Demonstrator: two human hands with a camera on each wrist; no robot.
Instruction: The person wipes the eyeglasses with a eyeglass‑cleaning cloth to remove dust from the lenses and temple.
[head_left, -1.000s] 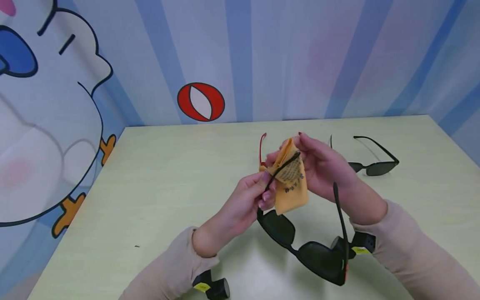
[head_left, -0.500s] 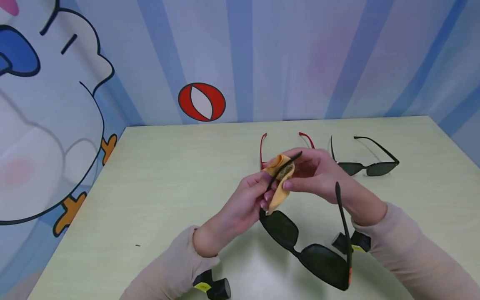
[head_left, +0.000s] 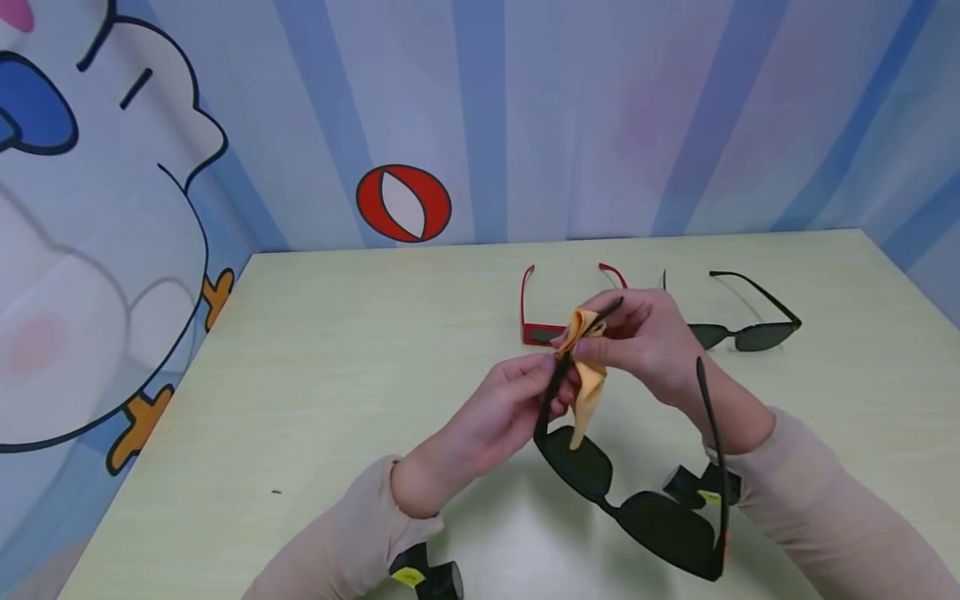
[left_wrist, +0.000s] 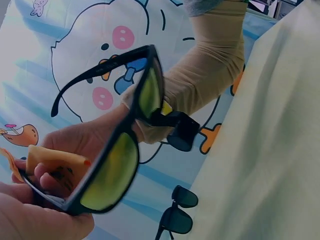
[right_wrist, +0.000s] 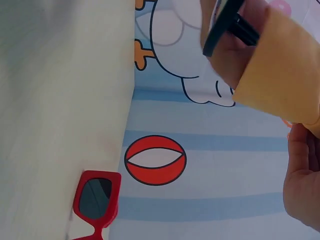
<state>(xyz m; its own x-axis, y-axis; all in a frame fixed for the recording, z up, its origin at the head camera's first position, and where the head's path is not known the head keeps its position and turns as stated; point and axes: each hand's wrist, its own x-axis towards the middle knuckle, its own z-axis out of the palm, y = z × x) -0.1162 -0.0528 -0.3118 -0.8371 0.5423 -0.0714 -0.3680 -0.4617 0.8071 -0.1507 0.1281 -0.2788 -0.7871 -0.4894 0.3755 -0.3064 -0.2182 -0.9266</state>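
Note:
My left hand grips one temple of a pair of black sunglasses, near the hinge. The frame hangs tilted above the table, its other temple sticking up. A yellow-orange cloth is folded around that gripped temple, and my right hand pinches it between thumb and fingers. The temple's tip pokes out past the cloth. In the left wrist view the sunglasses' lenses look yellow-green, and dark print shows on the cloth. A flap of cloth spreads wide in the right wrist view.
Red sunglasses stand on the table behind my hands, partly covered by them. Another black pair sits at the back right, temples up. A patterned wall rises behind the table. A tiny dark speck lies at the left.
The cloth, first spread flat with its print showing, is now bunched around the temple. My right hand has closed on it with the thumb. The held sunglasses have shifted slightly right.

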